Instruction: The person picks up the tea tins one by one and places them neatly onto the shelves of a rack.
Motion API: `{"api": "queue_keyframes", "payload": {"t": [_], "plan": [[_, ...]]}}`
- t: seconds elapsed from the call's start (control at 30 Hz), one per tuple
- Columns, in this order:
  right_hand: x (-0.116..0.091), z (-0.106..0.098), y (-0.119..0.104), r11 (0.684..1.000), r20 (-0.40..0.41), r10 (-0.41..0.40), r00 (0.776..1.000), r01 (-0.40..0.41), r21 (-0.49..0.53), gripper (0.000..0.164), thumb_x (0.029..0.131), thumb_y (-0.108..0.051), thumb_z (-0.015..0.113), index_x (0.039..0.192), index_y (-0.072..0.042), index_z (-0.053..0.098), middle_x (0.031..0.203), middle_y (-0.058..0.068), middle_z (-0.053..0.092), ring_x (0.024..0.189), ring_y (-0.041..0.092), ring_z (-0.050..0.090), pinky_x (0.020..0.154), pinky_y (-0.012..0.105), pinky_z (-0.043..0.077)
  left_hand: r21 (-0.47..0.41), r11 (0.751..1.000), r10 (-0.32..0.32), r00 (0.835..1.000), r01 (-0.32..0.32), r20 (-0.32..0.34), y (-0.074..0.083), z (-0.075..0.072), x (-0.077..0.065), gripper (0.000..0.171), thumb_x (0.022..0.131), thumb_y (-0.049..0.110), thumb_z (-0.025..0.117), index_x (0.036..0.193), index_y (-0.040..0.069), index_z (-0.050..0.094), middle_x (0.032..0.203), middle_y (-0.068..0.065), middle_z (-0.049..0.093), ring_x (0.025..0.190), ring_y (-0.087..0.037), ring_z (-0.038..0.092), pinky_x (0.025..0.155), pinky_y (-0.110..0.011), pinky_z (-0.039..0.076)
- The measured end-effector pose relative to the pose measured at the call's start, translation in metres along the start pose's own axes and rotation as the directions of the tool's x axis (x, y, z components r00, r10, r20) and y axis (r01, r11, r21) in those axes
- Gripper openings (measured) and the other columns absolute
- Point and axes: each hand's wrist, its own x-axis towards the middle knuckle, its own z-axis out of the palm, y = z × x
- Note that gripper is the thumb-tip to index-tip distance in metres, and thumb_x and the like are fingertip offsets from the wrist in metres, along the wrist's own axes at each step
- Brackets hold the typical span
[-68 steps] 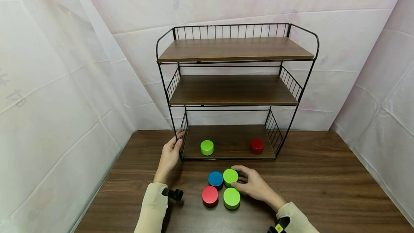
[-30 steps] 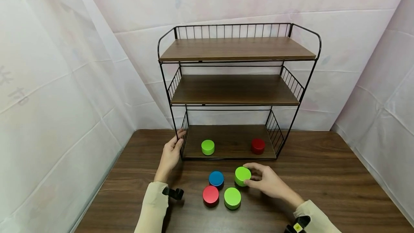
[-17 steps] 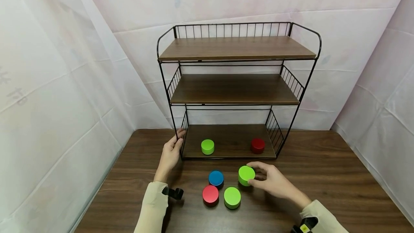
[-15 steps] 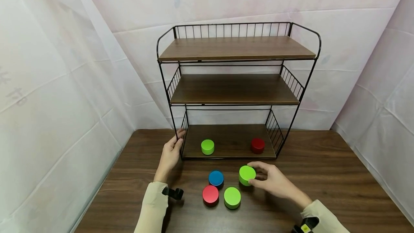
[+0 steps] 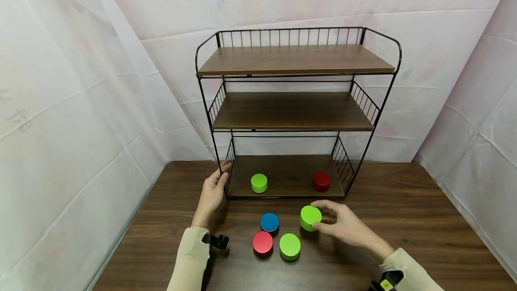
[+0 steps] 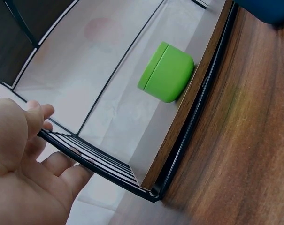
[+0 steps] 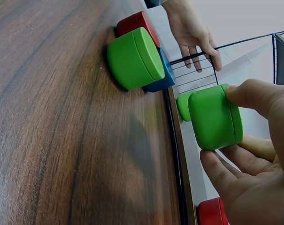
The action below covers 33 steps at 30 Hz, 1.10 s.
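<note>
My right hand (image 5: 346, 226) pinches a small green round tin (image 5: 310, 218) with a lid between thumb and fingers. In the right wrist view this held tin (image 7: 216, 117) is raised above the table. On the left, my left hand (image 5: 212, 193) grips the wire side of a three-tier shelf rack (image 5: 292, 113), thumb on one side and fingers on the other, as the wire side panel (image 6: 99, 166) shows. Close to the right hand stand a second green tin (image 5: 290, 246), a red tin (image 5: 262, 243) and a blue tin (image 5: 269, 223).
On the rack's bottom shelf (image 5: 288, 169) sit another green tin (image 5: 259, 183) at left and a dark red tin (image 5: 322, 181) at right. The rack stands on a brown wooden table (image 5: 404, 219), with a white cloth backdrop (image 5: 428, 57) behind it.
My right hand has drawn the green tin away from the other tins, to the right and slightly up in the head view. The left hand has stayed on the rack.
</note>
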Motion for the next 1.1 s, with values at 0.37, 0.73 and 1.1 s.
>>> {"api": "queue_keyframes", "payload": {"t": [0.37,0.73,1.1], "plan": [[-0.001,-0.005,-0.007,1.000,-0.009,-0.018,1.000,0.018,0.015,0.050,0.093,-0.018,0.078,0.135,-0.001,0.059,0.130,0.018,0.066,0.110,0.008,0.069,0.093,0.025,0.058,-0.007,1.000,-0.009,1.000,0.009,0.000,0.000,0.000,0.001,0.039,0.110,0.007,0.046,0.148,0.001,0.054,0.163,-0.017,0.039,0.152,-0.036,0.035,0.119,-0.056,0.035],[-0.002,-0.006,-0.018,0.999,-0.007,-0.018,1.000,0.018,0.045,0.048,0.093,-0.013,0.077,0.135,0.001,0.057,0.130,0.021,0.065,0.106,0.007,0.071,0.090,0.026,0.060,-0.014,1.000,0.013,1.000,-0.013,-0.009,-0.001,0.000,0.001,0.039,0.110,0.006,0.047,0.147,-0.001,0.054,0.162,-0.021,0.040,0.150,-0.040,0.035,0.118,-0.062,0.035],[-0.002,-0.007,-0.032,0.995,0.006,-0.044,0.999,0.044,0.088,0.046,0.093,-0.007,0.074,0.135,0.000,0.056,0.129,0.022,0.064,0.105,0.012,0.072,0.089,0.027,0.060,-0.022,1.000,-0.003,1.000,0.002,-0.018,-0.020,0.003,0.004,0.040,0.111,0.011,0.045,0.149,0.002,0.053,0.164,-0.014,0.038,0.153,-0.038,0.032,0.120,-0.061,0.031]]}}
